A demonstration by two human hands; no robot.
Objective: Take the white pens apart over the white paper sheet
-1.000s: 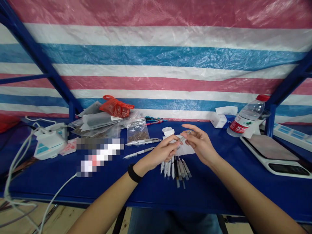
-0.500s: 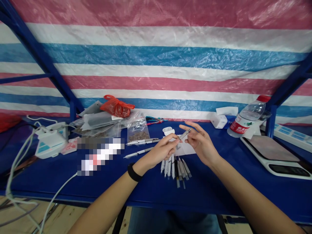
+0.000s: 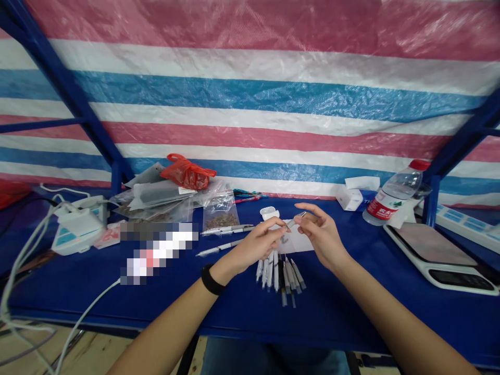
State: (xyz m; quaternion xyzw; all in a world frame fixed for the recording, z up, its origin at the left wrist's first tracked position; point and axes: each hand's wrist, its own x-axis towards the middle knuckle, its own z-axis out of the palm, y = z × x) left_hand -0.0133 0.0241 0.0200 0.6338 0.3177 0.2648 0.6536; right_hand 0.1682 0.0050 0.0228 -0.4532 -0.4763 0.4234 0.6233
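Both hands meet above a blue table (image 3: pixel 242 307). My left hand (image 3: pixel 255 245), with a black band on the wrist, pinches a thin grey pen part (image 3: pixel 294 222) at its lower end. My right hand (image 3: pixel 322 234) closes thumb and forefinger on the same part's upper end, its other fingers curled loosely. Under the hands lies a fan of several grey and white pen barrels (image 3: pixel 281 273) on the table, beside a white slip of paper (image 3: pixel 299 242). Two assembled pens (image 3: pixel 222 237) lie to the left.
At the back left sit clear plastic bags (image 3: pixel 156 200), a red bag (image 3: pixel 186 174) and a white device with cables (image 3: pixel 74 232). A small white case (image 3: pixel 269 212) lies behind the hands. On the right stand a water bottle (image 3: pixel 394 200), a white box (image 3: pixel 349 198) and a scale (image 3: pixel 437 250).
My right hand's fingers, spread a second ago, have closed onto the pen part. Both hands have drawn slightly closer together over the pen barrels.
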